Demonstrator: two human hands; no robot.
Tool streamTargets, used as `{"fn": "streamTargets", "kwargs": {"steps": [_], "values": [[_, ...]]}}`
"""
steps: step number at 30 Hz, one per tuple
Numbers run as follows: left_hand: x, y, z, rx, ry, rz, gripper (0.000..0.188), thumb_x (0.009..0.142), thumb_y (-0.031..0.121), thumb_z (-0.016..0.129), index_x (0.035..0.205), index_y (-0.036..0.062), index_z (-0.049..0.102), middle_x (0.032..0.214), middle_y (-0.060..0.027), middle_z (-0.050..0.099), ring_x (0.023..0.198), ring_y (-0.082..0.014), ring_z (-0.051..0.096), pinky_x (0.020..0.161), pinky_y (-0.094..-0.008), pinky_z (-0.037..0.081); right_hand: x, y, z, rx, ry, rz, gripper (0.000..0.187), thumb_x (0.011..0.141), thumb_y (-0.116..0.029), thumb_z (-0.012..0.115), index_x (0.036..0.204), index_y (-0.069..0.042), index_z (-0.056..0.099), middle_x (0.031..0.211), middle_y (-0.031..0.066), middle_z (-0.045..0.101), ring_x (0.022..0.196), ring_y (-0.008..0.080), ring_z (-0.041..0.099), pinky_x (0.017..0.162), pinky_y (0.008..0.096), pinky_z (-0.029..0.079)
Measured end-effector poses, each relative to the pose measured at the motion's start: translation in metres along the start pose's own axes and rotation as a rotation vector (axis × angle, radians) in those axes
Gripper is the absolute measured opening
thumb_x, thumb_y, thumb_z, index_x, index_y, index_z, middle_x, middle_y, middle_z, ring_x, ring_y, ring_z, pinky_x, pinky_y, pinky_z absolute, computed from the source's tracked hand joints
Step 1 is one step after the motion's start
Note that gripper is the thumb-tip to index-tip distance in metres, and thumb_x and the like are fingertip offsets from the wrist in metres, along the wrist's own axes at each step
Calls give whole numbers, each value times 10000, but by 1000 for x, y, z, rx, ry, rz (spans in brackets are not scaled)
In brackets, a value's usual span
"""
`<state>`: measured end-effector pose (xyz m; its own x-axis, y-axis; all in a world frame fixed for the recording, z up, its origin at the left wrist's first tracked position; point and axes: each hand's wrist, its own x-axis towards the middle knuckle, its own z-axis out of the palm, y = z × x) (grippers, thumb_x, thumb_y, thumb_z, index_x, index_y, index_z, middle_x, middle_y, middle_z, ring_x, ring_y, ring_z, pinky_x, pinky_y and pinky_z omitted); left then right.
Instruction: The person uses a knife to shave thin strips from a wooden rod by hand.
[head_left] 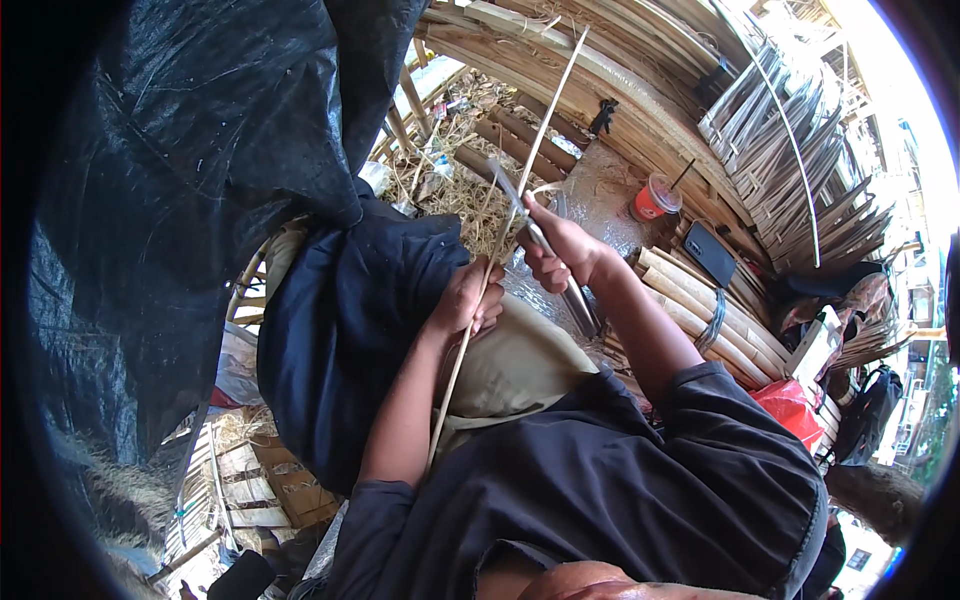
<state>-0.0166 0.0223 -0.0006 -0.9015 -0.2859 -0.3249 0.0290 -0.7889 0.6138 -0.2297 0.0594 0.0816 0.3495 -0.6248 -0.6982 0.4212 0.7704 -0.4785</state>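
A long, thin bamboo strip (551, 112) runs slantwise from the top of the view down past my lap to my chest. My left hand (472, 298) is closed around its middle, over my left thigh. Just above and to the right, my right hand (562, 248) grips a knife (508, 188) by its handle. The blade points up and left and lies against the strip. A long part of the handle sticks out below my right fist. Whether the blade's edge bites into the strip is too fine to see.
Pale shavings (482, 208) litter the ground ahead. To the right lie a bundle of bamboo poles (745, 335), a dark phone (709, 254), a red cup with a straw (655, 199) and a sheaf of split strips (785, 125). A black tarp (200, 170) hangs at left.
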Motion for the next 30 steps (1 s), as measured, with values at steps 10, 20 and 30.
{"fn": "streamTargets", "kwargs": {"steps": [10, 20, 30], "values": [[-1, 3, -3, -83, -88, 43, 414, 1046, 510, 357, 888, 137, 443, 466, 43, 317, 315, -80, 287, 329, -228, 270, -75, -44, 52, 109, 746, -1467, 778, 926, -776, 220, 722, -87, 518, 505, 73, 497, 384, 196, 476, 380, 325, 396], [0, 4, 0, -55, -49, 38, 424, 1044, 521, 348, 896, 137, 449, 469, 40, 322, 321, -80, 297, 326, -233, 264, -13, -87, 35, -462, 926, -767, 722, 983, -653, 386, 685, -26, 589, 530, 34, 514, 398, 153, 487, 398, 314, 408], [-7, 5, -3, -24, -66, 51, 435, 1045, 518, 344, 1022, 117, 509, 476, 34, 335, 331, -77, 313, 324, -229, 274, -15, -29, -1, -454, 420, -842, 300, 869, -123, 684, 1114, -11, 551, 804, 75, 624, 585, 156, 608, 532, 289, 495]]}}
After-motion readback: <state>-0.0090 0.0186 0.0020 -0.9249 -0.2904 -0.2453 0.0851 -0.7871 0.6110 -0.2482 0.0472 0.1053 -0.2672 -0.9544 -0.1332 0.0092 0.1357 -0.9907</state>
